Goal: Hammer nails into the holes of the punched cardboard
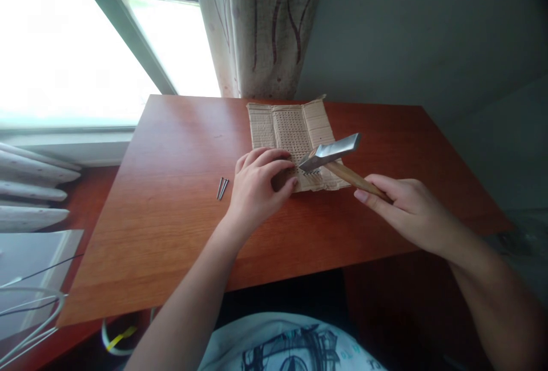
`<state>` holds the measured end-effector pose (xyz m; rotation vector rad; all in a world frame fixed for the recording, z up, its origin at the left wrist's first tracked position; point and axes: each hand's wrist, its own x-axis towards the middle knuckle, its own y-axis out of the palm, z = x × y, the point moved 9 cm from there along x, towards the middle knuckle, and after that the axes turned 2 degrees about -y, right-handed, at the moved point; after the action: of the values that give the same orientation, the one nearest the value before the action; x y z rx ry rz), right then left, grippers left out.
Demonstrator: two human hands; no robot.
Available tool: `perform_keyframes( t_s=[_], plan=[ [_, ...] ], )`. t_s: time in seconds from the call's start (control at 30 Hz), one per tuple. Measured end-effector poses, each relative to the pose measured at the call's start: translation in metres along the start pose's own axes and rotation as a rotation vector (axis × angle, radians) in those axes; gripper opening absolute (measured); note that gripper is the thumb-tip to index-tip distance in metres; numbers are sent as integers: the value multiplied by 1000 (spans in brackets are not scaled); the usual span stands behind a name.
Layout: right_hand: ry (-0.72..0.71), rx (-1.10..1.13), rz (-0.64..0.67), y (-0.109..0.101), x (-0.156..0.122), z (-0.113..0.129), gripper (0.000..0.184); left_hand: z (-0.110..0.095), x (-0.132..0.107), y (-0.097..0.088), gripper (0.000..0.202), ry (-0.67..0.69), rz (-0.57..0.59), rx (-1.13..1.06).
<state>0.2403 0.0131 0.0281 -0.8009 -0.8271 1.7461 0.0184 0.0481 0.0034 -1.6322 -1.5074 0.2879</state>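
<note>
My right hand [405,205] is closed around the wooden handle of a hammer [336,149]. The metal head is raised at a slant over the near part of a flattened piece of cardboard [261,123], which has rows of small holes down its middle panel. My left hand [261,180] rests at the cardboard's near left edge, its fingers curled towards the thumb beside the hammer head. Whatever lies between those fingertips is hidden. Several nails [222,188] lie together on the table, left of my left hand.
The wooden table [171,234] carries all of this. A patterned curtain [265,28] hangs behind its far edge, with a bright window [64,57] to the left. White cables [47,308] hang at the lower left, beside the table.
</note>
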Motion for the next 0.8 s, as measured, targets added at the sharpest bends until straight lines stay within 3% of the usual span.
perform_keyframes(
  t_s=[0.67, 0.8],
  plan=[
    [11, 13, 19, 6, 0, -3, 39, 0, -1, -1, 17, 2, 0, 1],
    [-5, 50, -30, 0, -3, -2, 36, -1, -1, 0, 18, 2, 9, 6]
  ],
)
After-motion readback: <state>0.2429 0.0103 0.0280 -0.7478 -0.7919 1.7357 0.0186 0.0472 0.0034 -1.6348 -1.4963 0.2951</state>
